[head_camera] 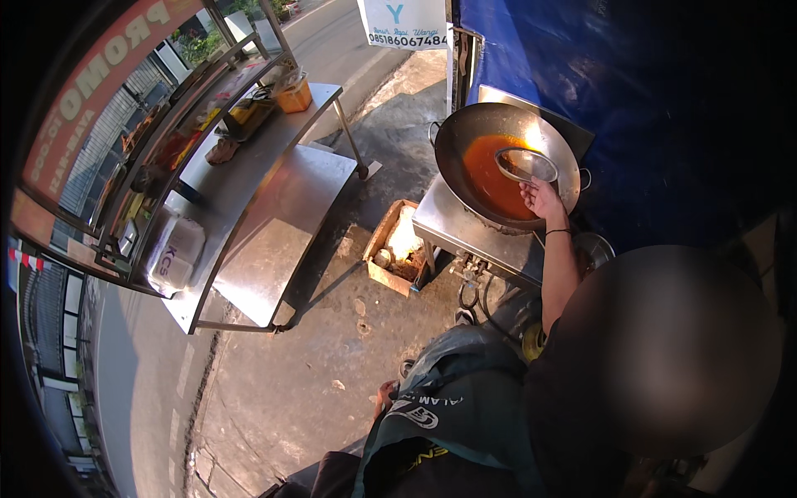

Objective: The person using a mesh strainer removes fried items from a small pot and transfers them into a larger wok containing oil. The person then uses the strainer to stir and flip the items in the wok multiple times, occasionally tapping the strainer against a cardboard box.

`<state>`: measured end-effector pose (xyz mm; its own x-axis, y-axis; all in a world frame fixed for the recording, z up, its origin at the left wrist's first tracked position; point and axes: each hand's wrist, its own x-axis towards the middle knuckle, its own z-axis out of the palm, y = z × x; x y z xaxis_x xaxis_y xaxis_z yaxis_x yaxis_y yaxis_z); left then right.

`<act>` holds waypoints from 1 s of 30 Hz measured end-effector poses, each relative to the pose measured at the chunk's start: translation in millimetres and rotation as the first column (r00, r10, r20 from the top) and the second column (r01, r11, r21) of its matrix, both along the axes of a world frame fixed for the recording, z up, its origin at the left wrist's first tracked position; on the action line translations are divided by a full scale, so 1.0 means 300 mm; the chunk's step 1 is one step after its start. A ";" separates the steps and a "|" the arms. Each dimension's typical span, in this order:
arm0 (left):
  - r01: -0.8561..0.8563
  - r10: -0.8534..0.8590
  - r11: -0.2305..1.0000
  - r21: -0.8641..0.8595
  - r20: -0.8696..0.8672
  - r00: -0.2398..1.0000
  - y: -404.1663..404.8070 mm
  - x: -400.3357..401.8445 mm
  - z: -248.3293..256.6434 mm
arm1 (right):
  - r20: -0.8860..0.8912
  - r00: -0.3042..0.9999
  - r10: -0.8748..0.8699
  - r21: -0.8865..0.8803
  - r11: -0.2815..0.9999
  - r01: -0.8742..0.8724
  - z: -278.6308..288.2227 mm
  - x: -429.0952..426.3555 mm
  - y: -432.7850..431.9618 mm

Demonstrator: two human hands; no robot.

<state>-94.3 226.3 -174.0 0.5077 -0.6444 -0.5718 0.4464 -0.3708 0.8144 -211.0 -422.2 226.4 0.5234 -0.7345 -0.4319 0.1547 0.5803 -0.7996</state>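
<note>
A large metal wok (566,149) holds an orange-red liquid (489,168) and stands on a metal stove stand (461,215). My right hand (545,199) reaches over the wok, fingers closed at the near edge of a round mesh strainer (528,165). The strainer appears over the liquid; whether it touches the surface is unclear. A dark band circles the right wrist. My left hand (385,393) hangs low beside the dark green apron (461,398), partly hidden; its finger position and any held thing cannot be made out.
A metal food cart (249,180) at left carries an orange container (294,96), trays and a white plastic package (176,252). An open cardboard box (381,277) sits beside the stove. Below the stove are a gas valve and hose (485,305). Blue tarpaulin (635,124) hangs behind the wok.
</note>
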 end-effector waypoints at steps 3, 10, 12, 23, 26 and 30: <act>-0.009 0.010 1.000 -0.017 0.082 0.997 -0.028 0.010 0.127 | -0.139 0.990 0.026 0.064 0.998 -0.017 0.010 -0.023 -0.025; -0.001 -0.041 0.958 0.287 0.142 0.989 -0.032 0.043 0.223 | 0.101 0.994 -0.042 -0.301 0.951 0.071 0.435 -0.046 -0.021; 0.032 -0.082 0.960 0.279 0.169 0.982 -0.006 0.067 0.191 | 0.141 0.988 -0.068 -0.305 0.946 0.109 0.424 -0.036 -0.031; 0.021 -0.076 0.948 0.318 0.163 0.984 -0.151 0.055 0.324 | -0.255 0.959 -0.128 0.092 0.984 0.156 -0.065 -0.045 0.010; 0.046 -0.119 0.942 0.332 0.205 0.971 -0.142 0.062 0.309 | -0.091 0.992 -0.093 -0.083 0.993 0.085 0.143 -0.025 0.027; 0.054 -0.142 0.950 0.307 0.271 0.952 -0.136 0.044 0.340 | 0.026 0.997 -0.071 -0.326 0.942 0.076 0.426 -0.005 0.038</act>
